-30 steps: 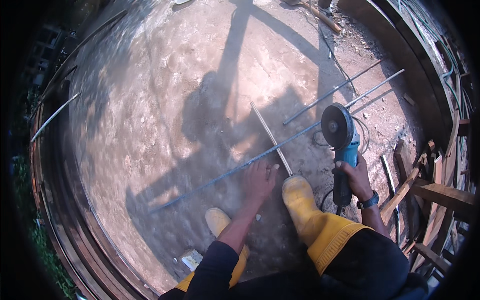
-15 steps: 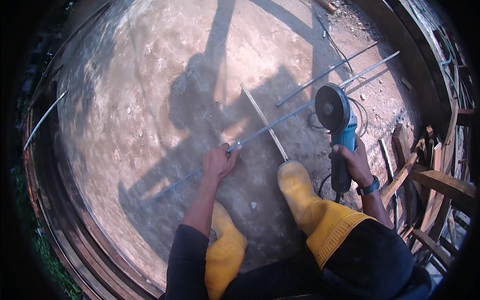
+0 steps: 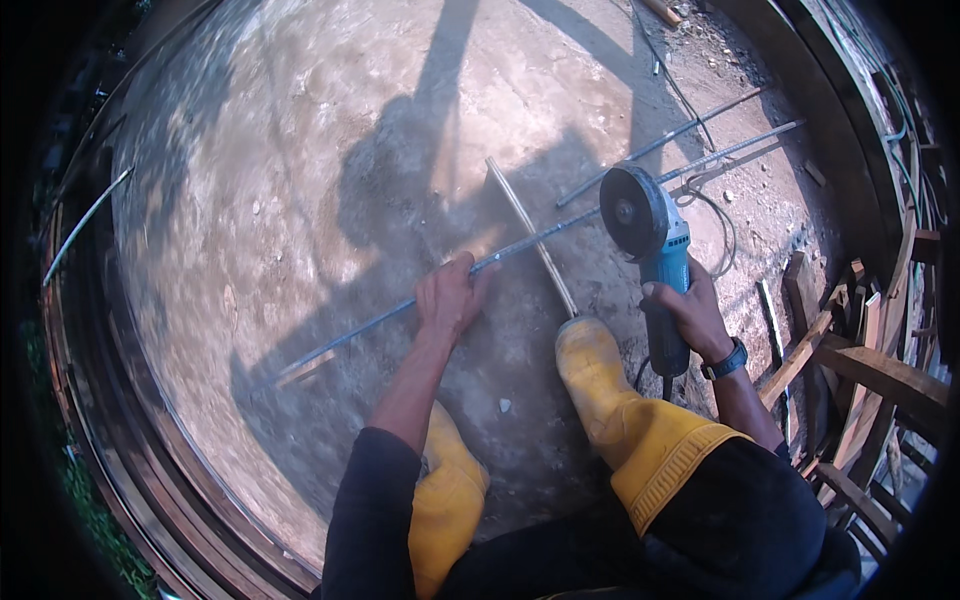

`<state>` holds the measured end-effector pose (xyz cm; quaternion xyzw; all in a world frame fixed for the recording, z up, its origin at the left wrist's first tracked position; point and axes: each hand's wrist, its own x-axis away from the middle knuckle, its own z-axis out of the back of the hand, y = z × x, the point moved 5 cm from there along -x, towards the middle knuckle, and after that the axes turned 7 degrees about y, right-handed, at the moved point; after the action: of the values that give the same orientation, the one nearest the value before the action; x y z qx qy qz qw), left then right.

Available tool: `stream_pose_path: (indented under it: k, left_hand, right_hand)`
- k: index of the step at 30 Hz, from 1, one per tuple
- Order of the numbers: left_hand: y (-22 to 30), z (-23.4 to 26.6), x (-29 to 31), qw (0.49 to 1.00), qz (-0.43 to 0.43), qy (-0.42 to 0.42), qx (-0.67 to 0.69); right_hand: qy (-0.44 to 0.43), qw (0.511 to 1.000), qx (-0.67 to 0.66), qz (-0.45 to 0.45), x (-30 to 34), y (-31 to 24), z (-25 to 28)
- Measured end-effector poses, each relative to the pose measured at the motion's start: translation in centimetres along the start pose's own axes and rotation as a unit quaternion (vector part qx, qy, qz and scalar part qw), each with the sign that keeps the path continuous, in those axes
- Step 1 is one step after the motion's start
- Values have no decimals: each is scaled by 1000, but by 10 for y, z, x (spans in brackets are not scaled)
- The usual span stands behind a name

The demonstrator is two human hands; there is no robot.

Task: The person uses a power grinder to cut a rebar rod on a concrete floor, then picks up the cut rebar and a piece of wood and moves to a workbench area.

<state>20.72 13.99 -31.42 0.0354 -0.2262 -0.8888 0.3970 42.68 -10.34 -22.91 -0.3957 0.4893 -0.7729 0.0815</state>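
Observation:
My left hand (image 3: 449,298) is closed round a long, thin, ribbed steel rebar (image 3: 375,322) that runs slantwise from lower left to upper right. A bright spot shows on the bar beside my thumb. In my right hand (image 3: 690,312) is a blue and black angle grinder (image 3: 664,268), held by its dark body with the round disc (image 3: 626,212) at the far end. The disc overlaps the rebar in view; whether they touch I cannot tell. A shorter pale metal bar (image 3: 532,226) crosses beneath the rebar, its near end at the toe of my right yellow boot (image 3: 598,375).
Another rebar (image 3: 664,143) lies beyond, towards the upper right. A dark cord (image 3: 728,232) curls on the dusty concrete floor (image 3: 310,190) past the grinder. Scrap timber (image 3: 870,365) is heaped at the right. Long beams (image 3: 125,440) border the left side.
My left hand has shifted away from me and slightly right, with the near part of the rebar. The grinder has moved left. The rebar's far end has swung slightly nearer.

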Motion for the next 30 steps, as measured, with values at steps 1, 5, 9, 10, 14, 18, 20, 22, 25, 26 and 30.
stream_pose_path:
  k: [1,5,9,10,14,18,20,22,25,26,30]
  left_hand:
    - [-3,-4,0,1000,0,2,4]
    - [0,-7,-1,1000,-7,9,-3]
    - [0,-10,-3,998,37,-48,-26]
    - [0,-11,-2,998,38,-52,-17]
    - [4,-8,5,996,70,-55,-18]
    - [4,-14,10,998,51,-10,-24]
    - [-1,-19,9,997,52,0,-49]
    - [-5,-22,12,998,46,13,-27]
    - [-5,-24,12,999,45,6,-28]
    - [-5,-23,11,998,45,0,-35]
    - [-7,-23,10,998,59,-8,-30]
  right_hand:
    - [1,1000,10,1,1,1,-2]
    - [-7,999,35,12,-4,9,-5]
    - [-23,998,57,14,-8,11,-8]
    - [-21,998,64,18,-8,12,-8]
    - [-17,993,115,30,-5,11,-9]
    - [-9,981,181,72,-11,3,-10]
    - [-29,978,196,63,-17,-1,-15]
    - [-40,976,205,61,-19,-5,-20]
    - [-41,975,211,62,-19,-8,-25]
    - [-40,975,212,60,-20,-10,-27]
    - [-39,974,216,61,-23,-9,-27]
